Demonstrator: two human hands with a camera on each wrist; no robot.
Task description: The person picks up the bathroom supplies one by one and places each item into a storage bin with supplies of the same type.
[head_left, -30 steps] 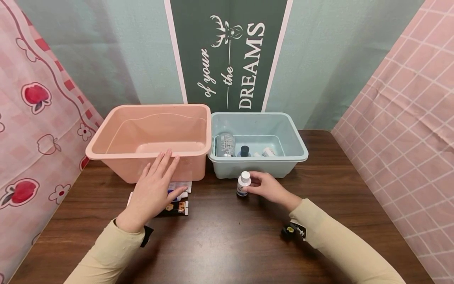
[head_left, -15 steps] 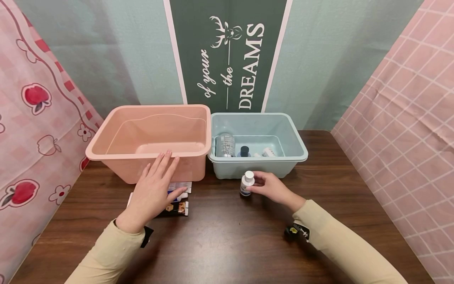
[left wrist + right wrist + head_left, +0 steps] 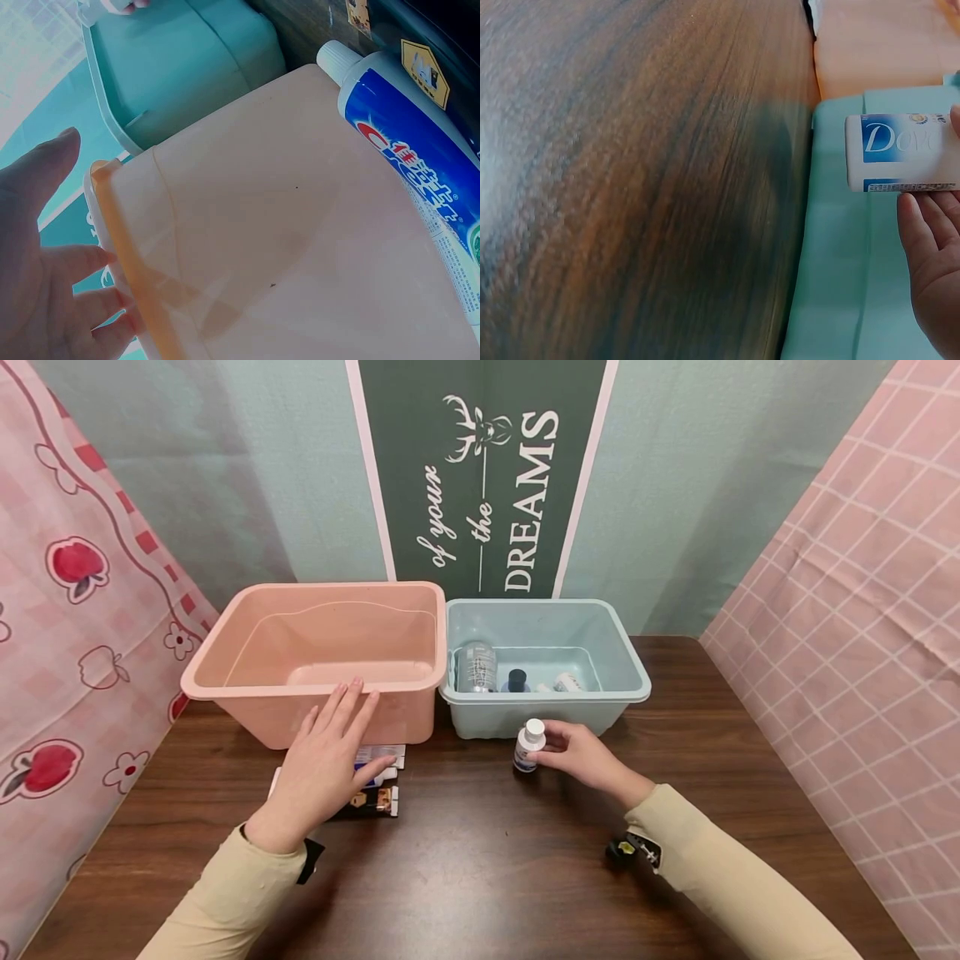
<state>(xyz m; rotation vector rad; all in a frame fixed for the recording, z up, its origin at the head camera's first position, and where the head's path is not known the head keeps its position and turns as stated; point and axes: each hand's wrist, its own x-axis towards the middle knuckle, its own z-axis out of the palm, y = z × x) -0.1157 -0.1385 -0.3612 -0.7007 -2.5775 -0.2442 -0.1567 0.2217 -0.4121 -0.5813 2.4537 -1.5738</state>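
Note:
My right hand (image 3: pixel 585 762) pinches a small white Dove bottle (image 3: pixel 528 750) between thumb and fingers. The bottle stays upright, cap on top, just in front of the light blue bin (image 3: pixel 480 720); its Dove label (image 3: pixel 892 142) shows in the right wrist view. My left hand (image 3: pixel 318 768) is spread, with fingertips at the front rim of the pink bin (image 3: pixel 408 714). Beneath that hand lie a blue and white Crest toothpaste tube (image 3: pixel 405 150) and a black tube (image 3: pixel 384 802), both partly hidden by it in the head view.
Inside the blue bin are a clear bottle (image 3: pixel 477 667), a dark-capped bottle (image 3: pixel 517 679) and a white bottle (image 3: pixel 567 682). The two bins stand side by side on a dark wooden table (image 3: pixel 480 877). Fabric hangs behind and at both sides.
My right hand has shifted slightly to the right with the white Dove bottle, along the front of the blue bin. The left hand has stayed where it was.

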